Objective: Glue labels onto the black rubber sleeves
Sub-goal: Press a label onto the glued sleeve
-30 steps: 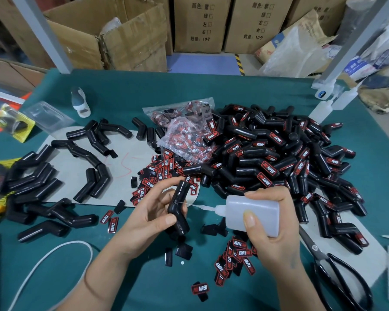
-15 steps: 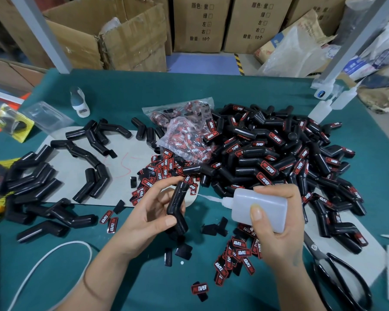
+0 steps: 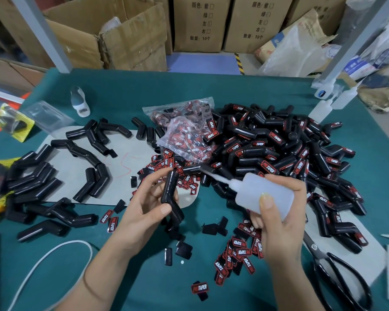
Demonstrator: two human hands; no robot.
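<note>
Head view: the left hand [image 3: 147, 212] grips one bent black rubber sleeve [image 3: 171, 196] between thumb and curled fingers, holding it near upright above the green table [image 3: 126, 90]. The right hand [image 3: 279, 223] is wrapped around a translucent glue bottle [image 3: 264, 195], thumb pressed on its side; the nozzle [image 3: 213, 175] points up and to the left, its tip beyond the top of the held sleeve and apart from it. Judged from this, the step in hand is glue application to the held sleeve, with no label fitted on it yet. The next move calls for either bringing the nozzle tip onto the flat face of the sleeve or setting the bottle down, then picking one label from the loose red-and-black labels [image 3: 236, 252] lying just below the bottle and pressing it square onto the glued face. The pile of labelled sleeves [image 3: 279, 151] lies beyond the bottle; unlabelled sleeves [image 3: 34, 176] lie well to the left of the held sleeve, and a clear bag of labels [image 3: 184, 135] sits directly behind it. Scissors [image 3: 337, 272] lie to the right of the right hand, partly cut off by the frame edge. Whether glue is already on the sleeve cannot be made out; its face toward the palm is hidden, and the nozzle tip is blurred.
</note>
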